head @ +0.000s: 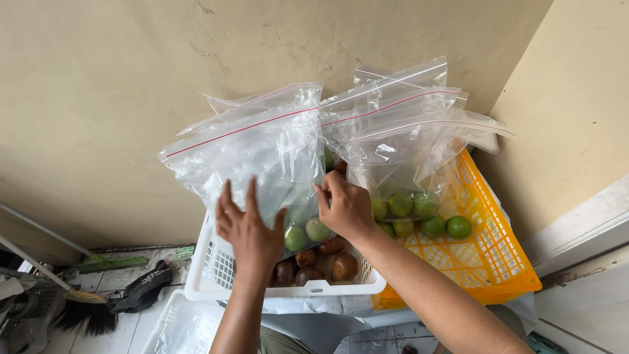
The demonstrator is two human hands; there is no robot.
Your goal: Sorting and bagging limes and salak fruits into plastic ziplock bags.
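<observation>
My left hand (247, 231) lay flat, fingers spread, steadying the zip bag (252, 154). My right hand (344, 208) pinched its edge closed above the limes (306, 234).

bag (252, 147): clear plastic zip bag with a red seal line, standing upright, crinkled, leaning toward the wall above the white basket; left palm flat against its front, right fingertips pinching its right edge.
fruit in bag (306, 231): round green limes, resting at the bag's bottom, between the two hands, just below the right fingers.
</observation>
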